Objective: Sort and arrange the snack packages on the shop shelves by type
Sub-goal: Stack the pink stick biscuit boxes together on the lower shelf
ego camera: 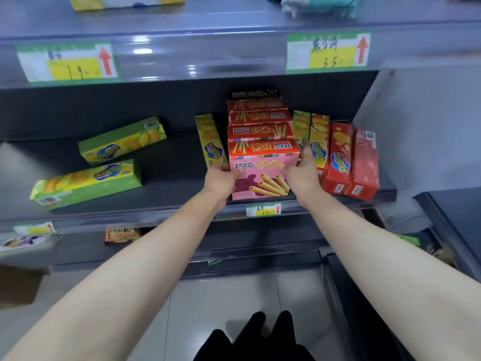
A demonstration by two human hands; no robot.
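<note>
Fingers point(226, 168) of the left hand point(221, 179) and right hand point(302, 177) clamp the two short ends of the pink box point(263, 179), which lies at the front edge of the shelf point(169, 175) beneath a stack of red boxes point(260, 132), its long axis running left to right between them, equally near both.

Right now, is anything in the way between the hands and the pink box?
No, nothing visible. The left hand and right hand hold the pink box by its sides. Red boxes sit piled just above it.
</note>
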